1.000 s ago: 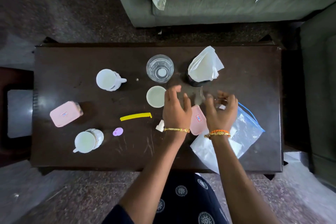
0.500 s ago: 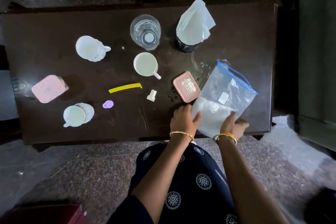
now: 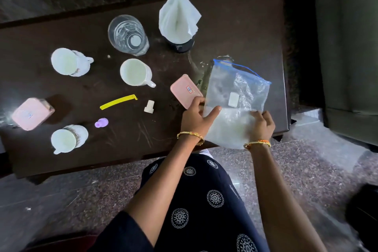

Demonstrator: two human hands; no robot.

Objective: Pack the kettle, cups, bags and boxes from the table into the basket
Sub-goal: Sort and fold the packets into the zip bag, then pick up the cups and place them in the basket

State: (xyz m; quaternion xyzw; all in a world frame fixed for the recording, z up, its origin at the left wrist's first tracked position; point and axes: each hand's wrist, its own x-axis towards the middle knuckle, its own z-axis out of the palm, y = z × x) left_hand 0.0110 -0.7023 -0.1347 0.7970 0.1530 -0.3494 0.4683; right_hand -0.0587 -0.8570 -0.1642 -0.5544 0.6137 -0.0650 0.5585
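Observation:
A clear zip bag (image 3: pixel 237 96) with a blue seal and white powder in its lower half stands at the right end of the dark table (image 3: pixel 41 159). My left hand (image 3: pixel 197 117) grips its lower left side and my right hand (image 3: pixel 262 125) grips its lower right corner. A pink box (image 3: pixel 184 90) lies just left of the bag, touching my left fingers. A second pink box (image 3: pixel 30 113) sits at the far left. Three white cups (image 3: pixel 69 63) (image 3: pixel 136 72) (image 3: pixel 67 139) stand on the table. No basket or kettle is in view.
A clear glass (image 3: pixel 128 35) and a dark holder with a white tissue (image 3: pixel 179 20) stand at the back. A yellow strip (image 3: pixel 118 101), a small white cap (image 3: pixel 149 106) and a purple piece (image 3: pixel 101 122) lie mid-table. A sofa edge borders the right.
Both hands pulled back from the table's middle to the bag's lower end and took hold of it. The bag now stands more upright. The view tilted down and closer.

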